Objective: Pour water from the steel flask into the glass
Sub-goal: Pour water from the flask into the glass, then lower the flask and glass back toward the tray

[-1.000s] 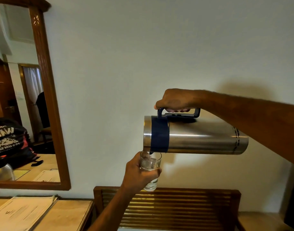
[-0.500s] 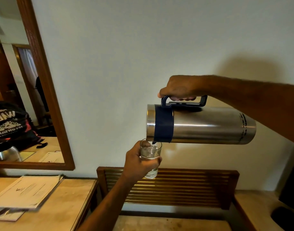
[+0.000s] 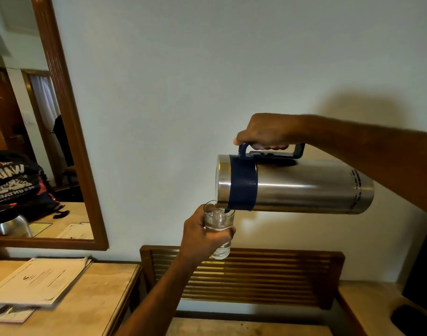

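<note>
Far left, a brown wood-framed wall mirror (image 3: 69, 132) hangs above a pale stone-topped desk (image 3: 105, 294) carrying a stack of white printed papers (image 3: 38, 280). Right of that, a dark slatted wooden rack (image 3: 256, 277) stands against the wall.

My left hand (image 3: 202, 236) is wrapped around a small clear cylindrical drinking glass (image 3: 219, 220), fingers closed on its lower half, held up in the air over the rack. Water stands fairly high in it, judging by the shimmer.

Just above and right, a long brushed-steel flask with a navy plastic collar and handle (image 3: 304, 187) lies nearly horizontal, long axis running left-right, mouth to the left. Its dark spout sits directly over the glass rim, near touching. My right hand (image 3: 265, 132) is clenched on the handle from above.

Steel is smooth and slippery; glass is thin. Pour looks close to finished; tipping the flask's base back down comes next, I judge.
</note>
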### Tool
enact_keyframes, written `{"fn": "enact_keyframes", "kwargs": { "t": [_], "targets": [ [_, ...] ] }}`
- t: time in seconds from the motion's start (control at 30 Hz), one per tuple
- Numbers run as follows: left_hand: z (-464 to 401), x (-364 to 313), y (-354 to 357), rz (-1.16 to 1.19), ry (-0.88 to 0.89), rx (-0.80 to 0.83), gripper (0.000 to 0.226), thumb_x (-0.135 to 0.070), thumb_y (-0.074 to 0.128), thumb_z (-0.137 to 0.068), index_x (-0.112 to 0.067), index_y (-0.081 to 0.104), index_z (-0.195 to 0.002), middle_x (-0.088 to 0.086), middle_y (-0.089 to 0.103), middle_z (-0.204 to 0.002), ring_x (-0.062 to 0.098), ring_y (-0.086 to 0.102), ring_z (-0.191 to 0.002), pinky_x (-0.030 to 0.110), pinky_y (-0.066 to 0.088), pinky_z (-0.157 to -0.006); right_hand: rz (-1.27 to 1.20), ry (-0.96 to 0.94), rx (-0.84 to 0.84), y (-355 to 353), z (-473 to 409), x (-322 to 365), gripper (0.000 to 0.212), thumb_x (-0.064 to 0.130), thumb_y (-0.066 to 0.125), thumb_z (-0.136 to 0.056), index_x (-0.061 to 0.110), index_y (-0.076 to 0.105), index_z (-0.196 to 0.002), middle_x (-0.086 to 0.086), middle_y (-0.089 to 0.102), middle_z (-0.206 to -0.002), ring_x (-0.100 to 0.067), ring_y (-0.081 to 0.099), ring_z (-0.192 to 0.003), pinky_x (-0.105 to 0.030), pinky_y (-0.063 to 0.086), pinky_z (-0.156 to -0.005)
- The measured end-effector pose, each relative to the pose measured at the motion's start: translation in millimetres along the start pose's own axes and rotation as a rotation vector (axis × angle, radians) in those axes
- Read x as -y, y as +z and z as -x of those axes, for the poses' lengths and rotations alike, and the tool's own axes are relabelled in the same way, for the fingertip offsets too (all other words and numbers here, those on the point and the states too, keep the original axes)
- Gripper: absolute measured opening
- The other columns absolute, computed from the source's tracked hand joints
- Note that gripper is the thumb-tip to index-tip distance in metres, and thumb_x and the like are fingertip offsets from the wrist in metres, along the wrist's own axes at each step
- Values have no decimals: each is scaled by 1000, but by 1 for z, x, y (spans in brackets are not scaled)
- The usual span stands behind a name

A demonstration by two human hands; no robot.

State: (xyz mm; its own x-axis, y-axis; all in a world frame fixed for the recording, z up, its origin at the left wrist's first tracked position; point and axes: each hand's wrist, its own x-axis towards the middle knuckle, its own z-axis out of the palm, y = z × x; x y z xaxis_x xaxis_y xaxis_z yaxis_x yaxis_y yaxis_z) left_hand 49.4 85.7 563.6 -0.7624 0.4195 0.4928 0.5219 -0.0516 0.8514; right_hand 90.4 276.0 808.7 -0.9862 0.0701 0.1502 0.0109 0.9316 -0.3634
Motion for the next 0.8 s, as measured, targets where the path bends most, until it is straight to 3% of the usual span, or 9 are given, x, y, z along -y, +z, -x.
{"fn": "enact_keyframes", "kwargs": {
  "t": [0.1,0.3,0.4,0.57,0.63,0.73,0.8],
  "targets": [
    [3,0,-4,-4,-13,-6,54,-37,85,-59,-35,62,-108,-15,72,-100,9,72,-91,21,60,-65,-142,-3,-50,11,15,-18,56,47,60,-85,16,51,-39,3,41,-36,-16,33,-30,-23,30,-39],
    [11,3,-11,10,-31,-23,52,-33,86,-59,-24,64,-106,-4,73,-97,14,72,-91,24,61,-68,-553,26,-220,55,54,-70,55,43,58,-91,17,46,-45,3,33,-34,-15,24,-29,-24,19,-39],
    [17,7,-8,6,-40,-9,50,-27,87,-58,-22,65,-102,0,74,-95,19,73,-89,33,64,-69,-781,95,-307,91,72,-100,53,44,60,-87,20,46,-42,5,33,-32,-14,25,-27,-24,18,-39],
    [37,35,8,13,-130,17,49,-9,89,-62,-24,66,-103,-6,75,-100,10,72,-93,20,58,-70,-1057,361,-431,171,98,-139,43,44,62,-77,17,54,-45,-6,43,-41,-20,37,-36,-30,28,-43],
    [54,57,16,26,-185,-13,52,-18,88,-56,-28,66,-102,-13,75,-101,6,72,-93,16,57,-73,-1183,477,-504,215,111,-151,31,42,63,-72,20,62,-50,-7,46,-50,-24,40,-47,-33,29,-49],
    [85,111,28,4,-310,-45,58,-24,87,-50,-28,65,-104,-16,75,-101,5,71,-93,14,57,-73,-1339,671,-545,283,125,-175,35,38,62,-77,24,55,-46,3,43,-44,-15,38,-41,-26,26,-44],
    [112,154,31,-18,-403,-48,62,-7,92,-55,-26,64,-107,-11,75,-101,10,72,-93,15,57,-70,-1406,817,-557,331,131,-193,46,35,60,-82,23,50,-39,7,40,-36,-11,36,-33,-18,31,-37]
  ]
}}
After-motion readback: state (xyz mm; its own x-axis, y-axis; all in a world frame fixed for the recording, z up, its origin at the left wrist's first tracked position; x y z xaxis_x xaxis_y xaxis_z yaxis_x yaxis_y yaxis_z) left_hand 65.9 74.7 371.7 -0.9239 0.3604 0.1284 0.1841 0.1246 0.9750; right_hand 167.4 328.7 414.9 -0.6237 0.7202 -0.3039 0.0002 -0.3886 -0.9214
